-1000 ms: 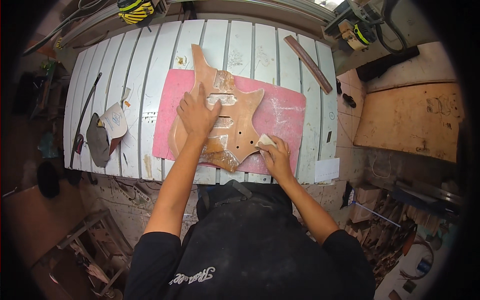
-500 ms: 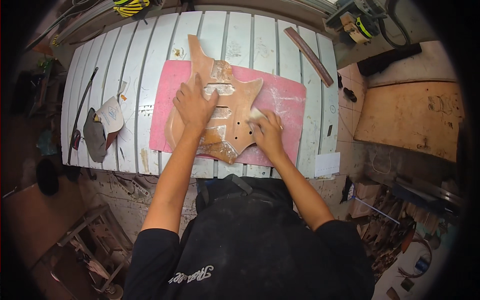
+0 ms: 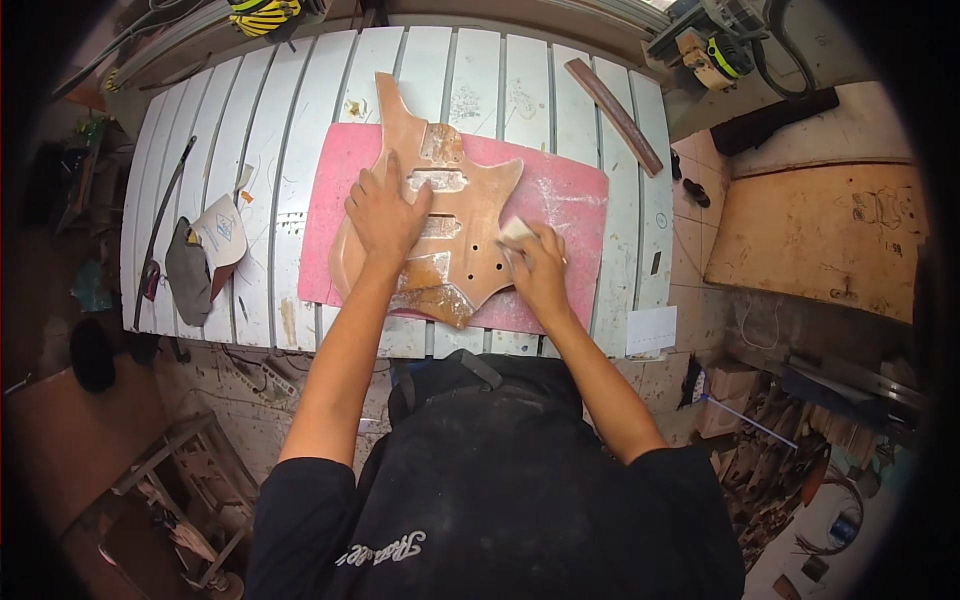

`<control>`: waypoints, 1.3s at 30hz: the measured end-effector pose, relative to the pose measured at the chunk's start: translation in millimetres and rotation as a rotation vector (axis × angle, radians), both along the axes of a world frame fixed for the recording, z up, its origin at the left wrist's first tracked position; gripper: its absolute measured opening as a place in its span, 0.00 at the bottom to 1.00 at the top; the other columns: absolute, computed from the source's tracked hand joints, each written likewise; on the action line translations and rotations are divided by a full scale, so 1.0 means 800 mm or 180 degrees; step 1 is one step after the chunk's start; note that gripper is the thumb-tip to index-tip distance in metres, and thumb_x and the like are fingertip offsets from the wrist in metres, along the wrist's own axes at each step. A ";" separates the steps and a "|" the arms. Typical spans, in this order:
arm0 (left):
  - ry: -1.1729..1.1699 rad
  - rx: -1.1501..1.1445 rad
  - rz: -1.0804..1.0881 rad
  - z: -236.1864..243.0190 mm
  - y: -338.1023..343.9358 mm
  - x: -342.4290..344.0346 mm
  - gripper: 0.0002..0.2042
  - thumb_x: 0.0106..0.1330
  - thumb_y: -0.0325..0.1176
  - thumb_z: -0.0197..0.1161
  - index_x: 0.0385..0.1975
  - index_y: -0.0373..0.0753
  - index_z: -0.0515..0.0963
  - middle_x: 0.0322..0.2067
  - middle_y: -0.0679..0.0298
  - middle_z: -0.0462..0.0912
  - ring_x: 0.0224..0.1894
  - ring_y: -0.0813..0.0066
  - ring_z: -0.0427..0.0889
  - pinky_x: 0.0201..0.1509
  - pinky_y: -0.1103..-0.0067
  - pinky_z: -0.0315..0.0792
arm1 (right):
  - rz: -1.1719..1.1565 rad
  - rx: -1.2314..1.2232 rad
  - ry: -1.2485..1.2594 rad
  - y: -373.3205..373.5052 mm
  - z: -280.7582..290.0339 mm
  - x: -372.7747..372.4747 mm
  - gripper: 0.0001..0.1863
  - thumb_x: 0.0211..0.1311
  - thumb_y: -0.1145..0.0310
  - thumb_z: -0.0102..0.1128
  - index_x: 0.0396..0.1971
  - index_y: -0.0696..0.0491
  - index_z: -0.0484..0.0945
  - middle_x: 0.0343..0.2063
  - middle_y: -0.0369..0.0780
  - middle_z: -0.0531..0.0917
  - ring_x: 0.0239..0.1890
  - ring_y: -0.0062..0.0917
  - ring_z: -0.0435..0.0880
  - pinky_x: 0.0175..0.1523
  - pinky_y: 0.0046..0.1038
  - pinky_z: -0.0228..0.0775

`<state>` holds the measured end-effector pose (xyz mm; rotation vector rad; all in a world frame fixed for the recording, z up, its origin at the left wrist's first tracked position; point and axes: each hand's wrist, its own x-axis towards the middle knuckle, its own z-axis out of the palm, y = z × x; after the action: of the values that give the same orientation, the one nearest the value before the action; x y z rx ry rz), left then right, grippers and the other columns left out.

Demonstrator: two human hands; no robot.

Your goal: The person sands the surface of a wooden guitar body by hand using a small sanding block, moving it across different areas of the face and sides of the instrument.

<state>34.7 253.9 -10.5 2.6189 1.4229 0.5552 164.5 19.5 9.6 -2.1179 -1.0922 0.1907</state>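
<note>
The wooden guitar body [image 3: 468,207] lies on the pink mat [image 3: 570,200]. Over the mat's left part, the left hand [image 3: 387,215] rests spread on the wood; over its right, the right hand [image 3: 540,266] pinches a pale block [image 3: 515,231]. The body seems hard; grab its sides

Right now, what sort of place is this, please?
Probably a guitar-making workshop: a wooden guitar body lies on a pink mat, on a slatted white table; wood pieces seem piled lower right.

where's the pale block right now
In the head view, just right of centre, the pale block is in the right hand, at the guitar body's right edge, above the pink mat.
</note>
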 end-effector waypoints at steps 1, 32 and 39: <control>-0.0017 -0.0010 0.0000 0.001 -0.002 0.003 0.39 0.66 0.62 0.65 0.75 0.49 0.73 0.53 0.45 0.77 0.53 0.43 0.77 0.59 0.53 0.68 | 0.0063 0.0011 -0.0149 -0.026 -0.004 0.000 0.08 0.61 0.72 0.71 0.40 0.47 0.91 0.57 0.42 0.83 0.61 0.44 0.78 0.66 0.46 0.67; 0.0090 -0.0166 0.0100 0.007 -0.002 0.009 0.40 0.65 0.63 0.64 0.75 0.49 0.74 0.56 0.46 0.77 0.57 0.47 0.76 0.63 0.55 0.66 | 0.0024 -0.0222 -0.0176 0.024 0.005 -0.003 0.07 0.63 0.68 0.72 0.40 0.49 0.89 0.59 0.42 0.83 0.62 0.44 0.76 0.64 0.50 0.65; 0.0207 -0.0373 0.0123 0.020 -0.006 0.016 0.40 0.65 0.62 0.64 0.74 0.47 0.73 0.55 0.47 0.77 0.56 0.47 0.76 0.63 0.55 0.66 | 0.0103 -0.0184 -0.0126 -0.044 -0.014 -0.028 0.09 0.59 0.75 0.72 0.40 0.49 0.89 0.57 0.45 0.83 0.60 0.46 0.76 0.64 0.46 0.67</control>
<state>47.6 248.9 5.6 2.5450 1.4798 0.3814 141.8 -15.5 -1.6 -2.1644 -1.1574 0.1984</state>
